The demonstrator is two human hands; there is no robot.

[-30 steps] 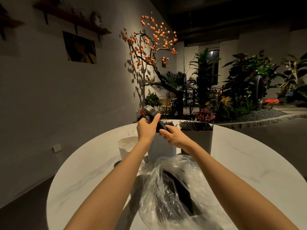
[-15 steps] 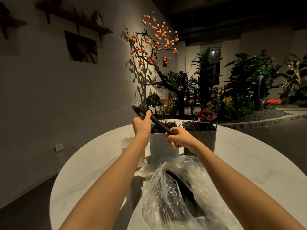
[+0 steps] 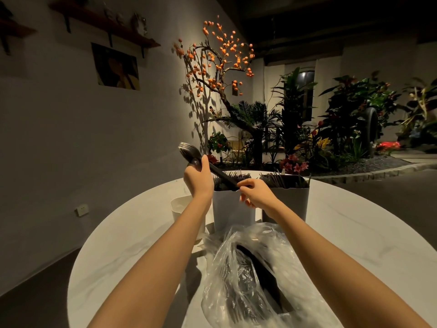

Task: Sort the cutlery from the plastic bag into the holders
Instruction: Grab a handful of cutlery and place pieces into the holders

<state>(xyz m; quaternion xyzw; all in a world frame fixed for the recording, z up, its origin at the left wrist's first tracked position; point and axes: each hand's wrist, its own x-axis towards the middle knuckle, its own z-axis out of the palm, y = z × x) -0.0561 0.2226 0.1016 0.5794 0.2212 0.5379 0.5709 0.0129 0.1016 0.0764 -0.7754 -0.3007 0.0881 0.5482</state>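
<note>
Both your bare arms reach out straight in front of you. Your left hand [image 3: 198, 179] is lifted up with its fingers and thumb curled tight in a grip. Your right hand [image 3: 256, 193] sits lower, just beside it, pinching with thumb and fingertips.

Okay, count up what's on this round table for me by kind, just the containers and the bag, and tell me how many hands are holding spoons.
White holders: 3, the left holder, the middle holder and the right holder
Clear plastic bags: 1, the plastic bag
Hands on the stack of black spoons: 2, the left hand and the right hand
Total: 4 things on the table, plus 2 hands.
</note>
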